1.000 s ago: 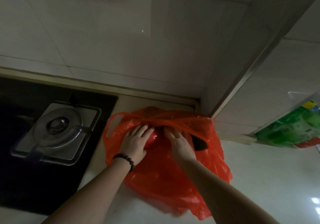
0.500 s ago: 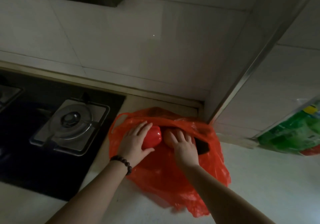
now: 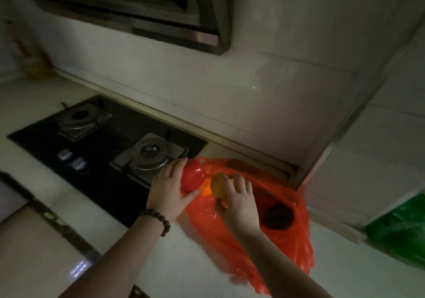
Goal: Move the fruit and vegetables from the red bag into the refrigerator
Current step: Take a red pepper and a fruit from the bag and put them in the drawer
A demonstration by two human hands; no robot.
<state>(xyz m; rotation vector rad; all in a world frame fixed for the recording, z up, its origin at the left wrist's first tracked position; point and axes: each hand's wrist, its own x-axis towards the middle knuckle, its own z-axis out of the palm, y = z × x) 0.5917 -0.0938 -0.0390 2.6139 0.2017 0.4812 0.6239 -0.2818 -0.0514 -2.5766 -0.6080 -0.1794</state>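
Note:
The red plastic bag (image 3: pixel 271 235) lies open on the pale counter in the corner by the wall. My left hand (image 3: pixel 169 188) grips a shiny red bell pepper (image 3: pixel 193 178) at the bag's left edge, above the plastic. My right hand (image 3: pixel 239 200) holds a round yellow-brown fruit or potato (image 3: pixel 218 186) just over the bag's mouth. A dark round item (image 3: pixel 278 214) still sits inside the bag to the right. The refrigerator is out of view.
A black gas hob (image 3: pixel 103 145) with two burners lies left of the bag, under a range hood (image 3: pixel 138 10). A green plastic bag (image 3: pixel 400 233) sits at the right. The counter (image 3: pixel 174 265) continues toward me; its dark front edge runs at lower left.
Both hands have lifted out of the bag, the left with the red pepper, the right with the yellow-brown item. The view has swung left and up, showing the whole hob and hood.

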